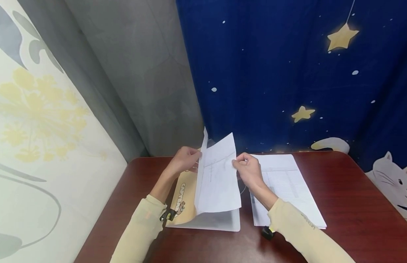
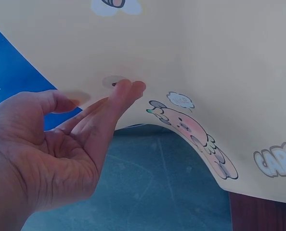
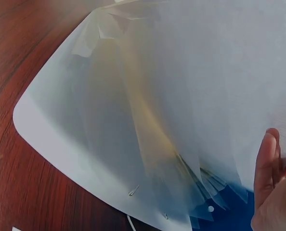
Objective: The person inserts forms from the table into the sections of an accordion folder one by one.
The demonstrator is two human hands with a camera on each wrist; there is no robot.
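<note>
A tan folder [image 1: 186,193] with cartoon capybara prints stands partly open on the table, its cover bent upward. My left hand [image 1: 186,159] pinches the cover's edge between thumb and fingers; the left wrist view shows the printed cover [image 2: 191,57] curving beside the fingers. A white sheet [image 1: 219,179] with a fold line and faint print stands raised over the folder. Its right edge is pinched by my right hand [image 1: 248,168]. In the right wrist view, clear plastic sleeves [image 3: 148,144] fan out above the folder's white back cover [image 3: 42,115].
A stack of printed papers [image 1: 289,182] lies right of the folder, partly under my right forearm. The reddish-brown table [image 1: 341,190] meets a blue star-patterned curtain [image 1: 256,73] at its far edge. A thin white cord [image 3: 131,222] shows by the folder's edge.
</note>
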